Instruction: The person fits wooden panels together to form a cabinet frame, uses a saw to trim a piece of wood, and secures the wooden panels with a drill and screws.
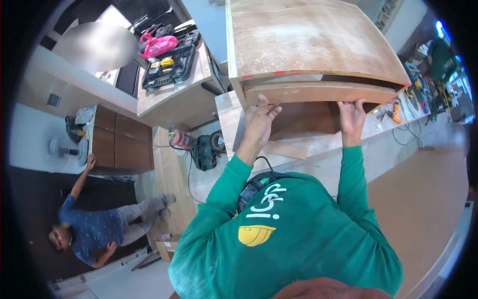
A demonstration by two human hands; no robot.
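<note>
In front of me stands a wooden cabinet [308, 37] with a dusty, pale top and an open front. A long wooden drawer front [318, 93] spans the opening below the top, with a dark gap above it toward the right. My left hand [259, 122] grips it near its left end, with the thumb up against its face. My right hand [352, 117] grips the lower edge near the right end, fingers curled up at it. What lies behind the board is mostly hidden. Below it the cabinet's brown interior [303, 119] shows.
The cabinet rests on a worktable [229, 112]. An orange-handled tool [395, 113] lies to the right. At far left are a black toolbox [169, 67], a pink bag [158, 46] and a green machine [204, 152] on the floor. A person [99, 224] in blue stands left, beside brown cabinets [122, 142].
</note>
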